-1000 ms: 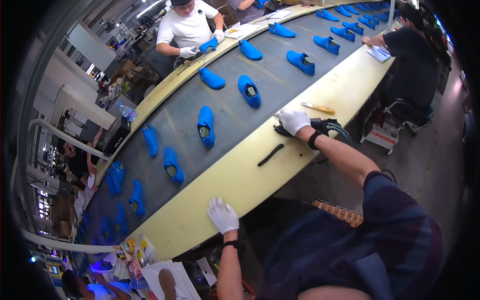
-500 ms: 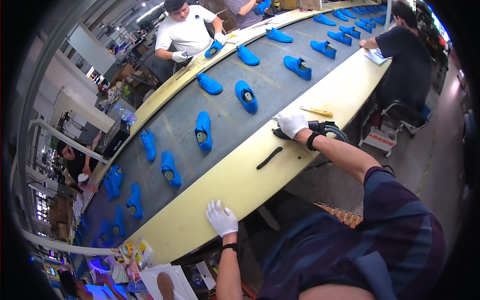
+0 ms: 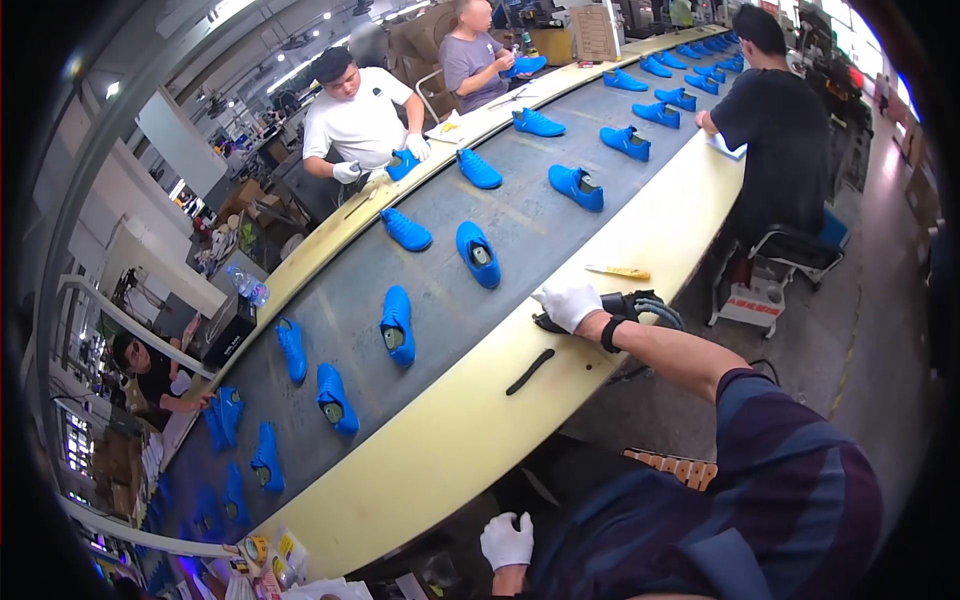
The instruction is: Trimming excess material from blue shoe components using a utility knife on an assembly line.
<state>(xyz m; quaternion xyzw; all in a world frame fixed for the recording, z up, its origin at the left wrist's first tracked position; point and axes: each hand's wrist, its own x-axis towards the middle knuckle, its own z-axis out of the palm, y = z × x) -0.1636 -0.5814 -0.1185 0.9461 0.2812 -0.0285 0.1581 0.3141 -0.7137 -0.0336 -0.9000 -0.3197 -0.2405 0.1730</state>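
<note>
My right hand [image 3: 567, 303], in a white glove, lies closed over a black hand tool [image 3: 625, 304] with grey hoses at its rear, on the pale yellow ledge. The glove hides most of the tool. My left hand [image 3: 507, 541], also gloved, is off the ledge, low beside my body. Its fingers are loosely bent, the thumb stands apart, and nothing shows in it. Just left of the tool lies a thin black strip [image 3: 530, 371]. Beyond it sits a yellow-handled cutter [image 3: 620, 271]. Nearest on the belt are a blue shoe [image 3: 478, 254] and another blue shoe [image 3: 397, 326].
Several blue shoes stand along the grey conveyor belt [image 3: 345, 270]. Across it, a person in white [image 3: 360, 115] works on a shoe, and another in purple holds one. At the right, a person in black [image 3: 775, 130] sits at the ledge. Bags and tape lie at lower left.
My left hand has lifted off the ledge and dropped toward my body. The view has shifted, so the belt and shoes sit differently. My right hand stays on the black tool.
</note>
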